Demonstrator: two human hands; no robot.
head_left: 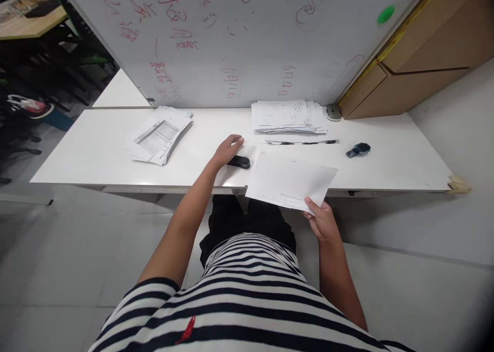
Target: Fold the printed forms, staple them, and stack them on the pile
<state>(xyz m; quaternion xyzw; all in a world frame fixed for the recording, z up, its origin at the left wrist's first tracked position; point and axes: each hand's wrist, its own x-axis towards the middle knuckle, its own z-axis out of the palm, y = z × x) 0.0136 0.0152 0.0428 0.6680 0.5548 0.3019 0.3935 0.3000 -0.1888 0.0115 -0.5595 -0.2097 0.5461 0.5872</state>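
My right hand point(323, 219) pinches the near right corner of a white sheet of paper point(291, 179), thumb on top and fingers beneath. The sheet lies tilted over the table's front edge, with faint print along its near side; whether it is one sheet or several, I cannot tell. To its left, my left hand point(228, 150) hovers at the table with its fingers loosely stretched and nothing seen in them. Right beside that hand rests a black stapler point(240, 161), its left end partly hidden by the wrist.
On the white table point(96, 151) lie a left paper stack point(160, 135) and a back paper stack point(283, 116). A pen-like strip point(303, 142), a dark blue watch-like object point(358, 150) and a small grey device point(333, 112) sit rightward. A whiteboard point(254, 43) and cardboard boxes point(420, 48) stand behind.
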